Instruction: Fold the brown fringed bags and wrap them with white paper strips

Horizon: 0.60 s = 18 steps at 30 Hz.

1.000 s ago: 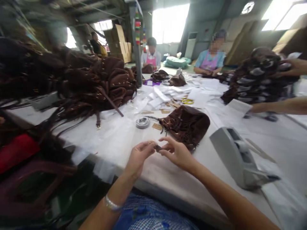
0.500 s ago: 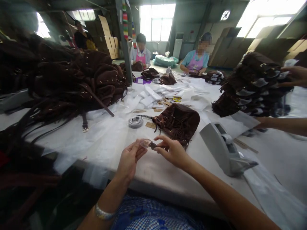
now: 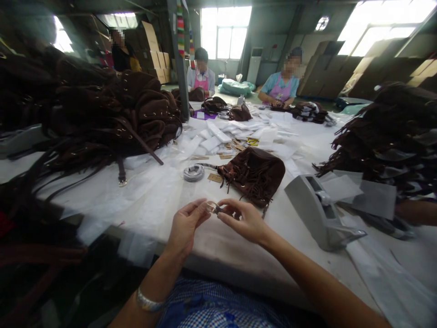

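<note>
In the head view, my left hand (image 3: 186,223) pinches a small piece of clear plastic film, which is hard to make out against the fingers. My right hand (image 3: 244,221) grips the dark end of a strap with a metal buckle (image 3: 214,207), and the two hands almost meet at it. Just beyond them lies a dark brown fringed bag (image 3: 264,171) on its side. A coiled grey strap or tape (image 3: 193,172) and a brown cardboard tag (image 3: 215,178) rest to the bag's left.
A large heap of brown bags (image 3: 136,105) fills the left, and another stack (image 3: 392,132) stands at right beside someone's arm (image 3: 416,212). A grey tape dispenser (image 3: 317,214) sits near my right forearm. White packing sheets (image 3: 218,132) lie mid-table. Two people work across the table.
My hands have drawn slightly closer together around the buckle, and the film shows less. At right, the other person's hands have moved away and the bag stack has shifted right.
</note>
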Available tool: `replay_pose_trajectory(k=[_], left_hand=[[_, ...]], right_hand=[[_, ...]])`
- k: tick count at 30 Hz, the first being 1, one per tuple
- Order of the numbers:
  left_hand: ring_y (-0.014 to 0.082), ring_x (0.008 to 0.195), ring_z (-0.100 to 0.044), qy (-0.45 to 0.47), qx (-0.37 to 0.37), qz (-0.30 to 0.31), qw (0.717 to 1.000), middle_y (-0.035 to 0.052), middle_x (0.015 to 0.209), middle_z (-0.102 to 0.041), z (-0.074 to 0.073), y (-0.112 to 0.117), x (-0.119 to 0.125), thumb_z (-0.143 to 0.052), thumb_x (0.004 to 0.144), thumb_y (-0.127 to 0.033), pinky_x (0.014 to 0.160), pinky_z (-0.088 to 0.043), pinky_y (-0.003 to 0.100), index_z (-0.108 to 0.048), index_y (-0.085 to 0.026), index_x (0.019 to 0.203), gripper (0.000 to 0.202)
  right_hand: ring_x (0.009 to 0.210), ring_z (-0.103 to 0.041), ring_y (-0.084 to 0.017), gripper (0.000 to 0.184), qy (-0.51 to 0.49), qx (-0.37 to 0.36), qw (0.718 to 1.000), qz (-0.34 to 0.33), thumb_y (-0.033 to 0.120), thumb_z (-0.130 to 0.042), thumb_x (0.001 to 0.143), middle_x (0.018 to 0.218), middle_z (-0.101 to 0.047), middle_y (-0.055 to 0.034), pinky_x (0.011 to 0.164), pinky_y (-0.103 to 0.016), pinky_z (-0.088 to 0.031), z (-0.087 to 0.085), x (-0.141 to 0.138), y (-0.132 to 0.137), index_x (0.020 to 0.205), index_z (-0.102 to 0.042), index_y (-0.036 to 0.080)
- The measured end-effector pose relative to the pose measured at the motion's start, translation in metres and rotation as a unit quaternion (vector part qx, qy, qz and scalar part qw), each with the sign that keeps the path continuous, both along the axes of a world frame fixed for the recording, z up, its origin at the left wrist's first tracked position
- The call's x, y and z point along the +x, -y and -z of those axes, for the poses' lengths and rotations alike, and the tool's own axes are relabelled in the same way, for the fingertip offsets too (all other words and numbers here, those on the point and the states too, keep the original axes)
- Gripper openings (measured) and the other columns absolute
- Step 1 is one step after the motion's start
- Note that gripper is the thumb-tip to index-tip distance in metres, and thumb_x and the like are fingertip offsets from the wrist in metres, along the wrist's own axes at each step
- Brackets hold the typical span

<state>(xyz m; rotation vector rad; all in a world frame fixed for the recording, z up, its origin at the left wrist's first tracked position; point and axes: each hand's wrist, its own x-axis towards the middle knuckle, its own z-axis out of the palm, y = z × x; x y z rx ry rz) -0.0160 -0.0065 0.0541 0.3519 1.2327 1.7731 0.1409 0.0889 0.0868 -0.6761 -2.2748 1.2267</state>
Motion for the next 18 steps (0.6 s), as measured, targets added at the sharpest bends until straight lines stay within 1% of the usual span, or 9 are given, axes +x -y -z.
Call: replay_pose_trajectory(k=[2,5,9,12,18], left_hand=[[0.0154,0.084,-0.070,-0.003,-0.005,0.008,1.000,0.0083,0.092,-0.076,-0.0010,0.0003,0.0007,-0.086,0.067,-0.033,0.079,-0.057,0.024,-0.073,-0.013,0.096,0.037],[0.0150,0.082,-0.070,-0.004,-0.011,0.010,1.000,0.0085,0.093,-0.076,-0.0031,-0.0001,0.0011,-0.085,0.068,-0.034,0.078,-0.057,0.024,-0.074,-0.013,0.095,0.036],[0.0146,0.080,-0.070,0.007,-0.015,-0.014,1.000,0.0081,0.093,-0.076,-0.0049,-0.0010,0.0002,-0.086,0.067,-0.033,0.076,-0.058,0.025,-0.075,-0.013,0.095,0.036],[0.0148,0.081,-0.070,0.025,-0.016,-0.031,0.999,0.0078,0.092,-0.076,-0.0062,-0.0009,-0.0002,-0.087,0.064,-0.031,0.075,-0.059,0.024,-0.075,-0.014,0.093,0.036],[0.0155,0.081,-0.071,0.042,-0.011,-0.040,0.998,0.0081,0.090,-0.076,-0.0076,-0.0005,-0.0003,-0.087,0.066,-0.029,0.075,-0.059,0.024,-0.075,-0.014,0.090,0.031]], right_hand=[[0.064,-0.059,-0.011,0.026,0.002,0.005,1.000,0.000,0.036,-0.066,0.085,0.081,-0.072,-0.0015,0.059,-0.021,-0.043,0.0002,-0.0017,0.0011,0.104,-0.070,0.018],[0.064,-0.058,-0.012,0.023,0.008,0.019,1.000,0.017,0.037,-0.063,0.087,0.077,-0.071,-0.0011,0.058,-0.021,-0.042,0.0015,-0.0045,0.0020,0.095,-0.073,0.018],[0.062,-0.056,-0.011,0.021,0.017,0.031,0.999,0.036,0.035,-0.062,0.087,0.072,-0.069,0.0000,0.056,-0.021,-0.039,0.0038,-0.0058,0.0028,0.090,-0.074,0.018],[0.062,-0.057,-0.011,0.017,0.024,0.045,0.998,0.045,0.031,-0.062,0.085,0.070,-0.069,0.0004,0.058,-0.021,-0.040,0.0046,-0.0055,0.0032,0.087,-0.074,0.018],[0.063,-0.058,-0.012,0.014,0.034,0.057,0.996,0.054,0.026,-0.062,0.083,0.070,-0.069,-0.0001,0.059,-0.021,-0.040,0.0035,-0.0069,0.0039,0.084,-0.074,0.018]])
